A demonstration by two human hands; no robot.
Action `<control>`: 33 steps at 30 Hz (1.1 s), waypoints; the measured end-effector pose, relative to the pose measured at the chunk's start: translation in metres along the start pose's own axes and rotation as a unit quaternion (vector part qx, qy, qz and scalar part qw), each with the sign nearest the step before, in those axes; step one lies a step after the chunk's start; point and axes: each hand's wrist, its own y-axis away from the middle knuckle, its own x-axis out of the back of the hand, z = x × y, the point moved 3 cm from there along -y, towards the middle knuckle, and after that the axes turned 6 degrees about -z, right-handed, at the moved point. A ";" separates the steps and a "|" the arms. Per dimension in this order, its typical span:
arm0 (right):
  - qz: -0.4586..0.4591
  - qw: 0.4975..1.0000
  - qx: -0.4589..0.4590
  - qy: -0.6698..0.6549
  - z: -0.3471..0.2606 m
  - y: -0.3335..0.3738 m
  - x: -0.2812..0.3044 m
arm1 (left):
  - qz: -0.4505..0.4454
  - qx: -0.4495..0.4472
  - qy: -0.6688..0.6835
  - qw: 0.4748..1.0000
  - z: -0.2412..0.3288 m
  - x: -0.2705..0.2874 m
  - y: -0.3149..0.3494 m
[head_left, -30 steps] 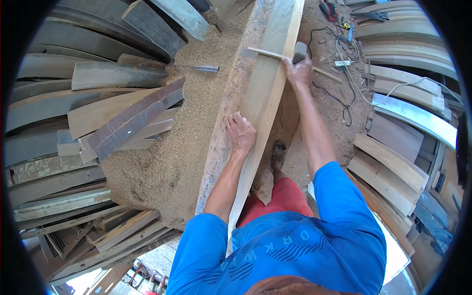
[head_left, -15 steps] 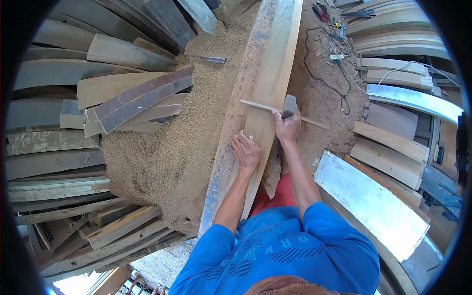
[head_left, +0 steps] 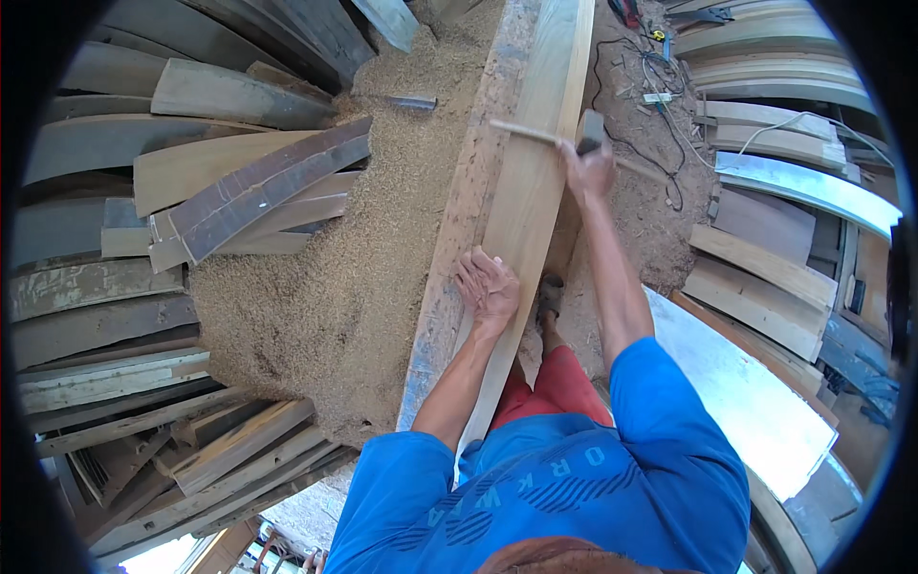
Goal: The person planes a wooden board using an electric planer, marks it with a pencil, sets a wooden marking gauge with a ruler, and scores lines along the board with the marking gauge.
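Observation:
A long pale wooden board (head_left: 521, 206) lies lengthwise on a worn, paint-stained bench plank (head_left: 470, 196). My right hand (head_left: 589, 172) grips a marking gauge (head_left: 592, 127), a dark block on a long thin stick, at the board's right edge. The stick crosses the board toward the left, and its other end sticks out past the right edge. My left hand (head_left: 490, 285) rests on the board closer to my body, its fingers bent slightly and apart, holding nothing.
Sawdust (head_left: 316, 316) heaps at the left, bordered by stacked planks (head_left: 105, 225). Dark cords (head_left: 650, 158) and a red tool (head_left: 625, 11) lie on the ground at the right. More boards (head_left: 760, 301) and a white panel (head_left: 741, 392) stand at the right.
My right hand has moved forward along the board's right edge with the marking gauge. My left hand stays on the board, in much the same place.

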 end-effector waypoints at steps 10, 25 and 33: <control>0.099 0.991 0.076 -0.041 0.017 -0.048 -0.025 | -0.002 0.023 -0.027 0.999 0.006 0.006 -0.003; -0.088 0.992 -0.002 -0.090 0.048 -0.109 -0.007 | -0.019 0.011 0.000 1.000 0.009 -0.004 -0.003; -0.164 0.984 -0.057 -0.042 -0.007 0.068 0.011 | 0.047 -0.001 -0.043 0.998 -0.009 0.014 0.002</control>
